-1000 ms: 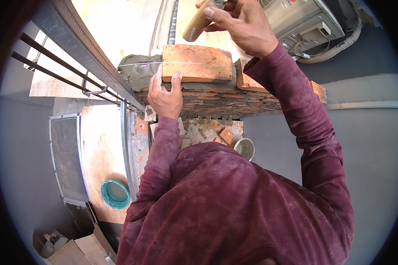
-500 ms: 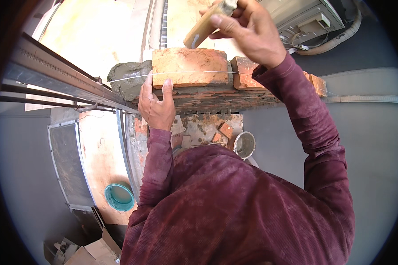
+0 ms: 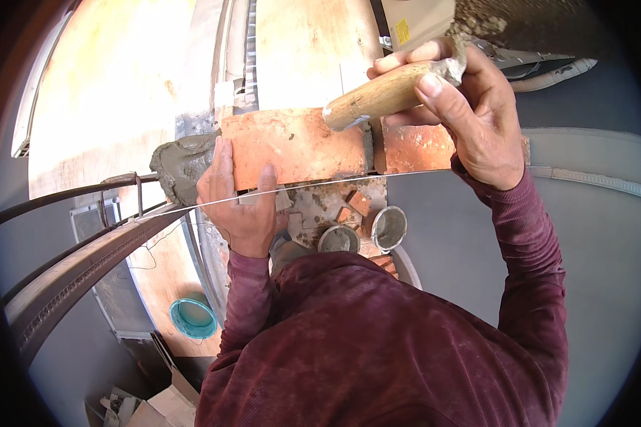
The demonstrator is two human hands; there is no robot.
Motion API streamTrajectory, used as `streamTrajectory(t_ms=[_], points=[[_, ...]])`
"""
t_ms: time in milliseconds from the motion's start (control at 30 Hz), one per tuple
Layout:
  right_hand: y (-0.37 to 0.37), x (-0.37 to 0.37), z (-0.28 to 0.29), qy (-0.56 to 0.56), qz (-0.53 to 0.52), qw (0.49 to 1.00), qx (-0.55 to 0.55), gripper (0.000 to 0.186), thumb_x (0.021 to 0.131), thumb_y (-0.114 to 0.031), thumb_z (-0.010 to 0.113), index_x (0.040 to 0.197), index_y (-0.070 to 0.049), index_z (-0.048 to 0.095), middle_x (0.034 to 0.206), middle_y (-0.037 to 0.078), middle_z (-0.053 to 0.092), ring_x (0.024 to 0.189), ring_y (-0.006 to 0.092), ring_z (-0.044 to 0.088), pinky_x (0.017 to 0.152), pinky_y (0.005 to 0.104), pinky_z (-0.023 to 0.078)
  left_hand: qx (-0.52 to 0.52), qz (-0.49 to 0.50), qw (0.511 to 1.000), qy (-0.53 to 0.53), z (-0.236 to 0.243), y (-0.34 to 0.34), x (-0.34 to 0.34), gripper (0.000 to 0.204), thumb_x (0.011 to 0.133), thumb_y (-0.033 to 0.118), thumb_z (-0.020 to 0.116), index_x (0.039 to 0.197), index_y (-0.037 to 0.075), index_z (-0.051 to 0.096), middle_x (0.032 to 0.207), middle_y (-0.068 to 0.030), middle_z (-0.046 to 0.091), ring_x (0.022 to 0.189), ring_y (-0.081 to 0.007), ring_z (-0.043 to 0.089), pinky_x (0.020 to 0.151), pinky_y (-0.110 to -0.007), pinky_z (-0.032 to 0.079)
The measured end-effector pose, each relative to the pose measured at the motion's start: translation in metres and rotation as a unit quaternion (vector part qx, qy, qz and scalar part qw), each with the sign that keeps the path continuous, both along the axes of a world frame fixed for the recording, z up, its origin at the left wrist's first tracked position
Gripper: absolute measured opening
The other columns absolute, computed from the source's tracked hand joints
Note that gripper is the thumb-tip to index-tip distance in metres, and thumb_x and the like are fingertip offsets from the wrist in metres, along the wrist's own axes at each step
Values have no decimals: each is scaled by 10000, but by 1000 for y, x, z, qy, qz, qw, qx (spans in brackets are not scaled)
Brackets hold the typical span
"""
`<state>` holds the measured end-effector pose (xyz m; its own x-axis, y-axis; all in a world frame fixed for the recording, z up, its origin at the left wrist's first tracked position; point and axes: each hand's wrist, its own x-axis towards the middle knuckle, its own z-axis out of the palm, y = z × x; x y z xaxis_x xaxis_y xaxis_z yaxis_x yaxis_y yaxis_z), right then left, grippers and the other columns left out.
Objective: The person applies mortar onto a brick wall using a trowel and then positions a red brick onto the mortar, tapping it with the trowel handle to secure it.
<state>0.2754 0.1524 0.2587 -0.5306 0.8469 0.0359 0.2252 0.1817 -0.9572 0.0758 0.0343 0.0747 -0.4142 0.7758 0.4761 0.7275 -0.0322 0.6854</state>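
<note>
An orange brick (image 3: pixel 299 146) lies along the top of the wall. My left hand (image 3: pixel 238 213) grips its left end, thumb on the front side and fingers around the corner. In my right hand (image 3: pixel 488 128) is a trowel (image 3: pixel 377 96), held near the neck with its wooden handle pointing down-left. The butt of the handle overlaps the brick's far edge; whether they touch I cannot tell. Part of the mortar-smeared blade shows beyond the fingers. Grey mortar (image 3: pixel 185 167) sits left of the brick. To the right, past a mortar joint, lies another brick (image 3: pixel 417 148).
A taut white string (image 3: pixel 335 183) runs along the wall's near side. A metal rail (image 3: pixel 71 285) stands at left. Below are two mortar buckets (image 3: pixel 389 229), broken brick pieces (image 3: pixel 358 203) and a teal bucket (image 3: pixel 193 318). Boards (image 3: pixel 313 53) lie beyond the wall.
The view has shifted, showing the wall more from above. My right hand has moved right and down with the trowel, bringing its handle over the brick. My left hand stays on the brick's left end.
</note>
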Motion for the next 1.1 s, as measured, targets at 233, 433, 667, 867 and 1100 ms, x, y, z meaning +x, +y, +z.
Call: streamTrajectory(t_ms=[233,433,667,867,1100], points=[[-12,12,-39,-122,5,991,62,271,931,-143,602,1140,20,546,1003,102,630,813,124,605,642,253,516,-1,-33,999,-22,-4,5,-7,608,735,215,755,1274,-4,579,1285,-188,590,1019,-315,573,875,-406,457],[-5,1,-18,15,-46,998,-41,279,947,-129,588,1166,32,523,1094,127,642,877,164,662,752,270,586,-50,-54,997,-10,9,1,-13,596,766,141,732,1313,-6,546,1321,-215,554,1084,-323,573,945,-393,434],[0,6,-47,-30,-17,997,-65,258,940,-77,580,1165,35,518,1037,83,622,889,125,642,757,257,571,-41,-43,998,13,3,1,-14,498,798,212,685,1248,14,607,1273,-180,590,1006,-318,599,864,-405,450],[3,-18,-23,36,17,999,37,322,957,-156,567,1213,10,464,1170,222,612,1067,316,642,806,386,598,-2,-80,995,-65,-3,-3,-28,354,891,79,585,1230,-15,621,1191,-205,626,1020,-295,616,918,-369,453],[1,-29,-49,-41,17,997,63,233,927,-89,608,1109,36,535,912,89,639,700,108,606,670,249,517,-9,-42,995,-90,-2,-1,-25,331,843,65,649,1172,26,669,1004,-139,657,896,-244,629,793,-326,495]])
